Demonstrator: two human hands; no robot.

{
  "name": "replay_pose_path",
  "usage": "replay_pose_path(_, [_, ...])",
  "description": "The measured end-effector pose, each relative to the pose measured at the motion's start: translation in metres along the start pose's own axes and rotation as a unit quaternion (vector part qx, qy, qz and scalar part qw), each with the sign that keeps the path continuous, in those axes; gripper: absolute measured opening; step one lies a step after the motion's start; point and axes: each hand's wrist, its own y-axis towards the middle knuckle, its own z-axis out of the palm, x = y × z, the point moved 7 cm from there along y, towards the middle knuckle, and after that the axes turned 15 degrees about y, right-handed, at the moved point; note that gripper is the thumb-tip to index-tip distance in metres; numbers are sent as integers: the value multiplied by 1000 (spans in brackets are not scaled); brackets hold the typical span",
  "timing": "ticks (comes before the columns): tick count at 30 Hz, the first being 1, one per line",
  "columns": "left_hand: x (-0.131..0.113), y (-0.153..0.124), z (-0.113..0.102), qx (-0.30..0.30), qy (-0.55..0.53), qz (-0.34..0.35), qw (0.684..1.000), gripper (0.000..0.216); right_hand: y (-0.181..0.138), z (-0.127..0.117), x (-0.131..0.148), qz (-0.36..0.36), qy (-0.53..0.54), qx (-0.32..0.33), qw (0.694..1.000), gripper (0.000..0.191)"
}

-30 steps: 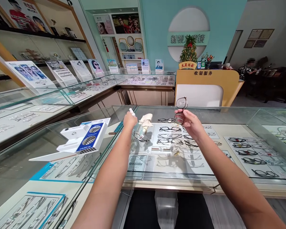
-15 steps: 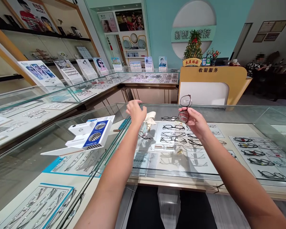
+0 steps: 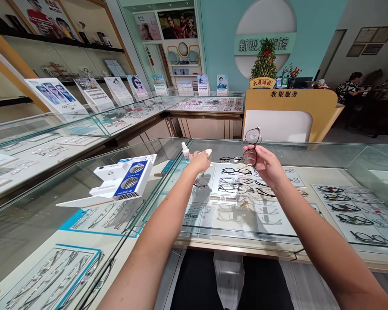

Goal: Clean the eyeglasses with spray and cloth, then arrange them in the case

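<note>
My right hand (image 3: 267,162) pinches a pair of dark-rimmed eyeglasses (image 3: 252,137) upright above the glass counter, one lens over the other. Farther left, my left hand (image 3: 199,162) has its fingers closed on a cream-coloured cloth (image 3: 208,152) lying on the counter top. The hand covers most of the cloth. Just left of that hand stands a small white spray bottle (image 3: 185,151). Under the glass, rows of eyeglass frames (image 3: 236,171) lie on white trays below and between my hands.
A white and blue display stand (image 3: 129,181) sits on the glass to the left. The glass showcase (image 3: 278,241) runs across in front of me, more frames (image 3: 345,206) inside at right. Beyond are a yellow cashier desk (image 3: 323,101) and a seated person (image 3: 349,88).
My left hand has moved right and down from beside the spray bottle onto the cloth, leaving the bottle in plain sight. The right hand holds the eyeglasses nearly still.
</note>
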Motion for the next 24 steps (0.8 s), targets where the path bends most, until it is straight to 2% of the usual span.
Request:
replay_pose_path(4, [2,1,-18,-73,-32,-12,997,51,-1,0,2,-4,-6,-4,1000,25])
replay_pose_path(6, [4,-1,-33,-154,-85,-18,984,56,-1,0,3,-5,-8,-2,1000,25])
replay_pose_path(8, [11,-7,-52,-271,-175,-23,946,57,-1,1,4,-6,-8,-3,1000,25])
replay_pose_path(10, [18,-17,-67,-376,-257,-24,890,55,-1,1,4,-7,-3,-5,1000,25])
replay_pose_path(12, [22,-27,-77,-436,-291,-26,851,56,-1,2,5,-7,4,-5,1000,26])
replay_pose_path(18, [17,-48,-97,-505,-337,-27,795,53,-2,5,5,-5,11,-7,1000,28])
replay_pose_path(21, [10,-54,-106,-514,-381,8,769,53,-2,7,7,-8,9,-7,1000,28])
replay_pose_path(24, [-4,-65,-114,-513,-394,47,762,54,-3,8,6,-7,20,-6,1000,29])
